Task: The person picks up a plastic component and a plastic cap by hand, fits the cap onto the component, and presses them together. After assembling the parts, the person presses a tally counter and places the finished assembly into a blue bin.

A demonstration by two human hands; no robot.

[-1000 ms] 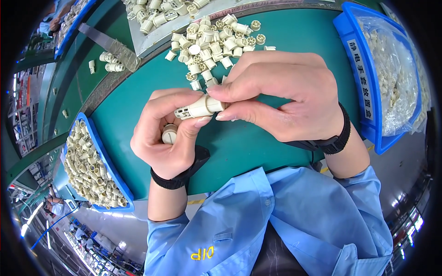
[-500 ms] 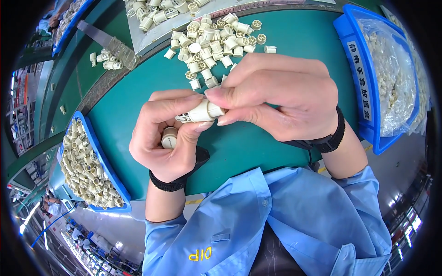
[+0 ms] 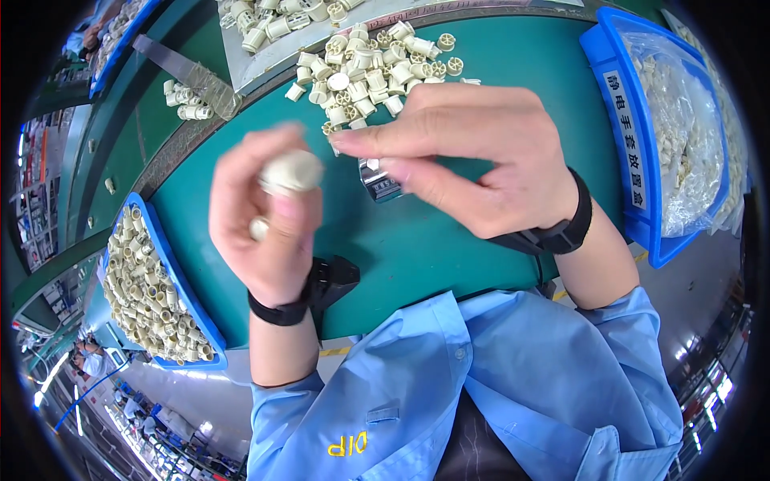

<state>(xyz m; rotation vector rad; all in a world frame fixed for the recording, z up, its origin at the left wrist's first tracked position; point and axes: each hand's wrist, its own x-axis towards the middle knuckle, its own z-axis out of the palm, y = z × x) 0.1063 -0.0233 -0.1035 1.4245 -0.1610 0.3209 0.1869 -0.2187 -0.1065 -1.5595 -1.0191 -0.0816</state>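
Note:
My left hand (image 3: 261, 216), smeared by motion, grips a cream plastic cylindrical fitting (image 3: 291, 171) between thumb and fingers. A second pale round piece (image 3: 259, 228) shows lower in the same palm. At the near edge of a pile of cream plastic fittings (image 3: 377, 76) is my right hand (image 3: 481, 160), its index finger and thumb apart and nothing plainly held. Those fingertips partly cover a shiny silver object (image 3: 380, 186) on the green mat (image 3: 433, 264); its kind is unclear. The index finger hides some nearest fittings.
A blue bin (image 3: 188, 293) full of cream fittings stands at the left. To the right is a blue bin (image 3: 634, 172) with a plastic bag of pale parts (image 3: 682, 144). More fittings lie on a metal tray (image 3: 249, 64) at the back, and several beside a clear strip (image 3: 200, 88).
My hands have parted. The left has drawn back leftward with the fitting; the right has let go of it and shifted left toward the pile. The silver object has come into sight.

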